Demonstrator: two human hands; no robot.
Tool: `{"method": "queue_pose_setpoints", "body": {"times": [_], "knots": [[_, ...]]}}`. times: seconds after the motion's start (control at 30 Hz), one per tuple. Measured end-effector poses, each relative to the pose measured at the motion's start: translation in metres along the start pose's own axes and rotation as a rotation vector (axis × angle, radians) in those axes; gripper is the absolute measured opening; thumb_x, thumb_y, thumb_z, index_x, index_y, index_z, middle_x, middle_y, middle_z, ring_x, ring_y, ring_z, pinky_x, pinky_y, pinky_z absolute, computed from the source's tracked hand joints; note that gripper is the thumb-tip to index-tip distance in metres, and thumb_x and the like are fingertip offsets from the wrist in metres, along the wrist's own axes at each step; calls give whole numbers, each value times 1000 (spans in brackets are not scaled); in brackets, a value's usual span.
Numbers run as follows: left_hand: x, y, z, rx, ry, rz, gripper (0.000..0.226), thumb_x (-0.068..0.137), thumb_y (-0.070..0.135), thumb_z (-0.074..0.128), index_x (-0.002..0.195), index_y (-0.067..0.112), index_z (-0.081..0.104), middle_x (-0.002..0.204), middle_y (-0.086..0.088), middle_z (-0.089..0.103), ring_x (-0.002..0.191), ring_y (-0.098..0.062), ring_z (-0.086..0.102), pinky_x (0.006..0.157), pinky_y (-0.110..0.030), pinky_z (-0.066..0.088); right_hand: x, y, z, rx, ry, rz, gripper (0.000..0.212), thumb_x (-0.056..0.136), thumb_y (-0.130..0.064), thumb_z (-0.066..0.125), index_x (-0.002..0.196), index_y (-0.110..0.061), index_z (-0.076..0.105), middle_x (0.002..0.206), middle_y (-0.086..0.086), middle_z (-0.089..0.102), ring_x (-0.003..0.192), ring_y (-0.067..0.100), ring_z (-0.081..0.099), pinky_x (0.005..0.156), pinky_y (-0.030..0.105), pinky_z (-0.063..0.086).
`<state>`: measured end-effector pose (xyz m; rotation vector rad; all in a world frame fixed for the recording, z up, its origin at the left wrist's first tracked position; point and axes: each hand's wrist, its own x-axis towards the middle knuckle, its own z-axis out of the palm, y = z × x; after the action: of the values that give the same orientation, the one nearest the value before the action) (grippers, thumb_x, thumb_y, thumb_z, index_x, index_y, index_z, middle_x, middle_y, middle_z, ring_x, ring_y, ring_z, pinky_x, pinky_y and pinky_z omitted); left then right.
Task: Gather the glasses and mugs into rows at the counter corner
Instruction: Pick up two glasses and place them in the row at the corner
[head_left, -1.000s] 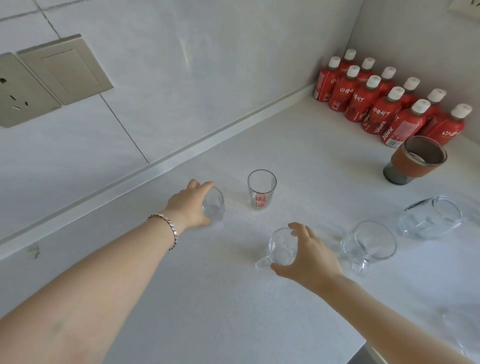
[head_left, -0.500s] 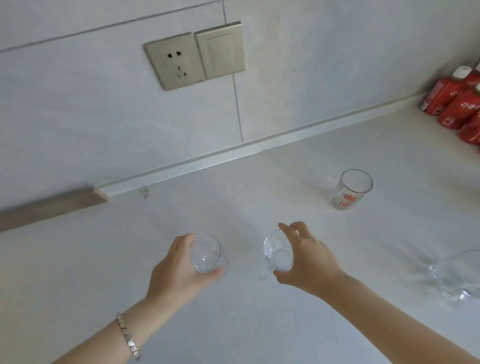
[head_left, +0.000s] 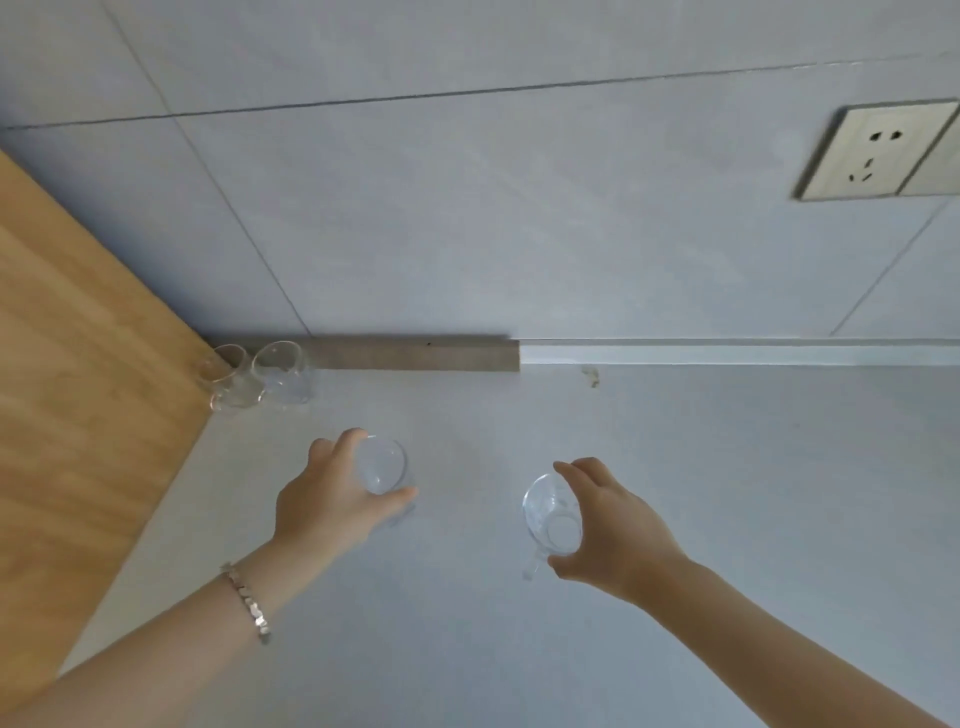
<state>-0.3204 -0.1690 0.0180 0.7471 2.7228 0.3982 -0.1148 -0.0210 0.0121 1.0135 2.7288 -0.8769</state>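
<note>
A small clear glass (head_left: 383, 464) is gripped by the left hand (head_left: 332, 498), fingers wrapped round its side. A clear glass mug (head_left: 550, 514), its handle pointing toward 6 o'clock, is clasped by the right hand (head_left: 613, 530). Both are held over the white counter (head_left: 727, 493). At 11 o'clock from the left hand, two glass mugs (head_left: 257, 375) are set side by side in the corner, against the wooden panel (head_left: 78, 389). A wall socket (head_left: 872, 150) is seen at 2 o'clock.

Clear, glossy glass forms the mug (head_left: 550, 514) and the tumbler (head_left: 382, 464). The tabletop (head_left: 675, 493) looks matt and pale; the side panel (head_left: 78, 389) is smooth wood grain, the bracelet (head_left: 248, 605) shiny metal.
</note>
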Motion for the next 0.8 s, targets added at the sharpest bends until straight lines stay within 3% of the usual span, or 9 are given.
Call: {"method": "queue_pose_setpoints", "body": {"times": [0.13, 0.3, 0.43, 0.67, 0.8], "knots": [[67, -60, -30, 99, 29, 22, 75, 65, 59, 70, 125, 25, 41, 121, -5, 47, 99, -30, 63, 76, -32, 45, 37, -69, 30, 13, 3, 11, 91, 70, -32, 73, 146, -22, 24, 141, -13, 31, 116, 15, 54, 88, 23, 48], [140, -78, -38, 179, 25, 76, 83, 70, 62, 64, 129, 12, 35, 125, -13, 46, 106, -33, 60, 78, -35, 48, 75, -118, 56, 45, 5, 31, 91, 68, -33, 74, 144, -25, 25, 140, -15, 32, 114, 13, 55, 88, 23, 50], [186, -65, -30, 191, -10, 94, 81, 73, 60, 63, 126, 6, 36, 132, -17, 45, 110, -35, 59, 72, -35, 44, 100, -130, 69, 68, 5, 52, 90, 67, -30, 74, 143, -24, 28, 139, -16, 34, 113, 11, 54, 87, 21, 50], [238, -51, -9, 183, -58, 80, 81, 73, 57, 66, 126, 4, 36, 126, -18, 47, 113, -33, 55, 80, -37, 49, 144, -121, 78, 76, -25, 109, 85, 65, -23, 73, 139, -24, 32, 134, -12, 32, 107, 11, 54, 85, 19, 51], [250, -56, -2, 176, -54, 76, 83, 72, 59, 65, 126, 3, 35, 126, -17, 46, 110, -32, 57, 80, -36, 50, 181, -122, 75, 51, -46, 109, 84, 66, -20, 75, 137, -29, 32, 119, -6, 28, 105, 12, 45, 88, 18, 49]]}}
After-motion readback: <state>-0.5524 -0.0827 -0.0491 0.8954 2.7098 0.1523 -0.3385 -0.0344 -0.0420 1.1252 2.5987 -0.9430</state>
